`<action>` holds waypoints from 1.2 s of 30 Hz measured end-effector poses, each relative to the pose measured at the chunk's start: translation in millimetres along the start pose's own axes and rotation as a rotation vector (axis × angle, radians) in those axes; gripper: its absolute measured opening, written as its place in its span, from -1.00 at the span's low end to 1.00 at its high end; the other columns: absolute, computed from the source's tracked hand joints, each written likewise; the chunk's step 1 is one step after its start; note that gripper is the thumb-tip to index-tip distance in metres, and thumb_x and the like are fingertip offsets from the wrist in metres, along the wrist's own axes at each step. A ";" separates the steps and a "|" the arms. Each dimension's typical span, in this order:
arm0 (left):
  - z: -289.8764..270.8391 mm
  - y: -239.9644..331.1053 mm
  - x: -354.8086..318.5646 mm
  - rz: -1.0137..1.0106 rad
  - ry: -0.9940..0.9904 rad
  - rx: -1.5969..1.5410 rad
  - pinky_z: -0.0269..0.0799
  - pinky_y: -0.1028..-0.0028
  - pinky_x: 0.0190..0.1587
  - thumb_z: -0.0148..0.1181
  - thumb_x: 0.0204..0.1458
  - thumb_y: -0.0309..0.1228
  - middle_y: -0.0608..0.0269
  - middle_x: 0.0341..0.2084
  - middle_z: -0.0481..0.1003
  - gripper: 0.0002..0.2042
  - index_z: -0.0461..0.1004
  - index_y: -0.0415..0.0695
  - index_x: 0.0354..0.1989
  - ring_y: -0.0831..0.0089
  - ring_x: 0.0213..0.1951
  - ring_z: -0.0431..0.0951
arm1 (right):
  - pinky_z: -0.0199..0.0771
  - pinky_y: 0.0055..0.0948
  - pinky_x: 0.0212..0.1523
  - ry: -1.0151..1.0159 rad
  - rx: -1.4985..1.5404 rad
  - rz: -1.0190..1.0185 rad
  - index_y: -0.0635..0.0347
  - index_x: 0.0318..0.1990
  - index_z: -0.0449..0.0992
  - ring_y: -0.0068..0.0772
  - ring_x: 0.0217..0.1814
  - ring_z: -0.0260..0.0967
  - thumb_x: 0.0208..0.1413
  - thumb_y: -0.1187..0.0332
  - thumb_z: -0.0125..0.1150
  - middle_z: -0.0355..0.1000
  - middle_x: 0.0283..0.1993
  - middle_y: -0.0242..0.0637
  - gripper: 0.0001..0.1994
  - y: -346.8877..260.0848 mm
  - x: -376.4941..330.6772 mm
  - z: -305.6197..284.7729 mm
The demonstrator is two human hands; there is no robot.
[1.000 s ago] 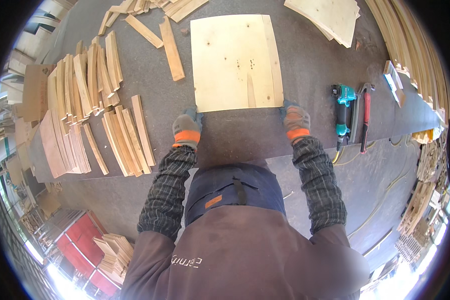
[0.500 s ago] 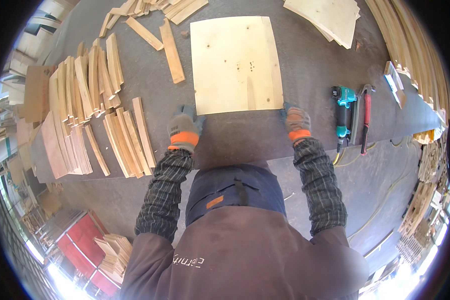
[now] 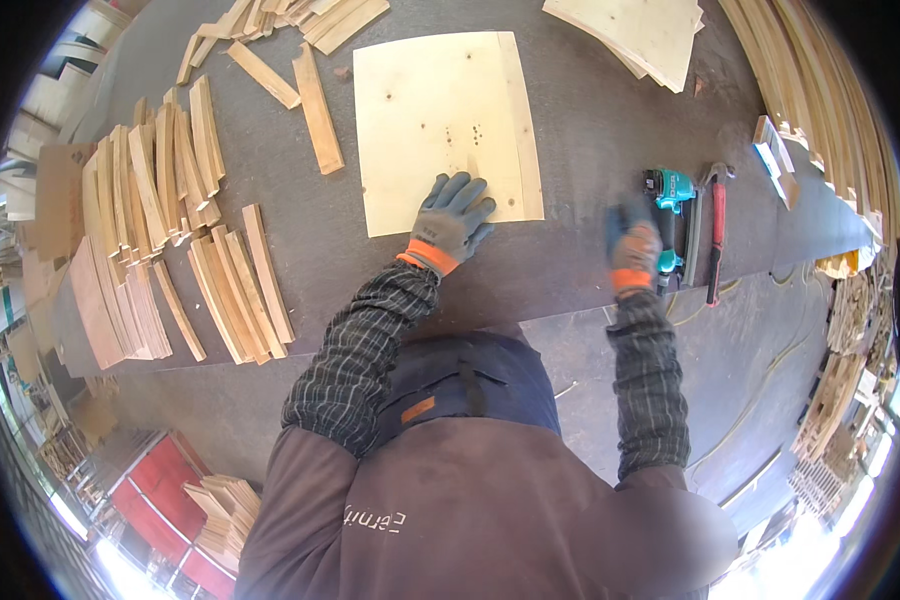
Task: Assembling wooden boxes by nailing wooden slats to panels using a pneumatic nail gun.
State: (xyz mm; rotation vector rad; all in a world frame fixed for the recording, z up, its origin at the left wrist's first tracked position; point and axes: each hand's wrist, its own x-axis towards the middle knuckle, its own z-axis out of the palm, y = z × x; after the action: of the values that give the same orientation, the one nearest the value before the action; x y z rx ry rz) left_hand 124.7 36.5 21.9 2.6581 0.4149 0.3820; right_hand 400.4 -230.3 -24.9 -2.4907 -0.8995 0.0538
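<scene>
A pale, nearly square plywood board (image 3: 440, 110) with several dark knots lies flat on the dark worktable. My left hand (image 3: 449, 218), in a grey-blue glove with an orange cuff, rests on its near edge, fingers stretched out. To the right, my right hand (image 3: 634, 248) is over the table just left of a teal nail gun (image 3: 676, 188). Motion smears its fingers, so I cannot tell whether they touch the tool's handle, which the hand partly hides. A red-handled claw hammer (image 3: 718, 225) lies right beside the nail gun.
Wooden strips (image 3: 160, 170) are stacked at the left, with more scattered at the far left. Further plywood sheets (image 3: 635, 35) lie at the back right. Long timber lengths (image 3: 805, 110) line the right side. The table's front edge (image 3: 560, 310) runs before me; a hose (image 3: 760, 390) trails across the floor.
My left hand has moved from the board's near left corner onto its near edge. My right hand has left the right corner and shifted right to the nail gun.
</scene>
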 end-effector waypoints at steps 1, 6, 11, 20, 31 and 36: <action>-1.4 -5.8 -5.4 -0.006 0.002 0.005 0.32 -0.09 0.45 0.46 0.08 -0.20 0.17 0.28 0.47 -0.63 0.65 0.04 0.06 0.03 0.38 0.39 | 0.63 -0.08 0.11 -0.008 -0.111 0.078 0.10 0.24 0.60 0.10 0.06 0.63 0.26 0.14 0.32 0.65 0.10 0.00 -0.55 5.4 9.9 -13.0; 4.7 -1.0 0.2 0.028 0.037 0.000 0.35 -0.09 0.42 0.47 0.06 -0.20 0.17 0.26 0.49 -0.65 0.66 0.03 0.01 0.01 0.35 0.41 | 0.62 -0.09 0.08 0.069 -0.373 0.215 0.04 0.40 0.47 0.06 0.01 0.63 0.27 0.13 0.34 0.66 0.00 -0.03 -0.43 145.2 12.5 -11.0; 9.8 -5.6 -1.7 0.045 0.081 -0.001 0.36 -0.10 0.41 0.46 0.07 -0.18 0.17 0.27 0.49 -0.67 0.67 0.03 0.00 0.01 0.34 0.42 | 0.61 -0.21 -0.30 -0.020 -0.509 0.242 0.09 0.20 0.54 -0.24 -0.32 0.56 0.18 0.19 0.40 0.55 -0.31 -0.23 -0.54 174.4 11.6 1.3; 10.1 -9.5 -5.9 0.029 0.055 0.015 0.35 -0.10 0.43 0.45 0.09 -0.17 0.16 0.30 0.47 -0.66 0.66 0.03 0.02 -0.01 0.37 0.41 | 0.48 -0.41 -0.39 -0.556 0.864 0.567 0.16 -0.08 0.62 -0.55 -0.40 0.47 0.21 0.33 0.37 0.53 -0.37 -0.40 -0.81 -67.6 2.9 -131.9; 9.8 -8.6 -8.4 0.016 0.043 -0.011 0.28 -0.09 0.49 0.46 0.06 -0.21 0.20 0.30 0.45 -0.61 0.65 0.03 0.07 0.06 0.40 0.37 | 0.40 -0.50 -0.41 -0.921 0.705 0.606 0.17 -0.04 0.62 -0.61 -0.43 0.40 0.20 0.40 0.31 0.45 -0.40 -0.47 -0.80 -142.9 7.2 -110.3; 8.1 -10.5 -8.7 0.015 0.038 -0.016 0.26 -0.09 0.50 0.47 0.04 -0.21 0.21 0.32 0.43 -0.60 0.65 0.03 0.07 0.07 0.41 0.36 | 0.32 -0.54 -0.48 -0.925 0.726 0.595 0.19 0.08 0.61 -0.64 -0.47 0.33 0.23 0.45 0.21 0.37 -0.40 -0.49 -0.72 -137.6 4.8 -105.0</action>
State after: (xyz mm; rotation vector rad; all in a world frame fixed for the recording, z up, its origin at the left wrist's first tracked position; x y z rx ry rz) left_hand 116.9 39.7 8.3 2.6438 0.4025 0.4385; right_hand 343.5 -181.4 131.2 -1.8655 -0.2759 1.5152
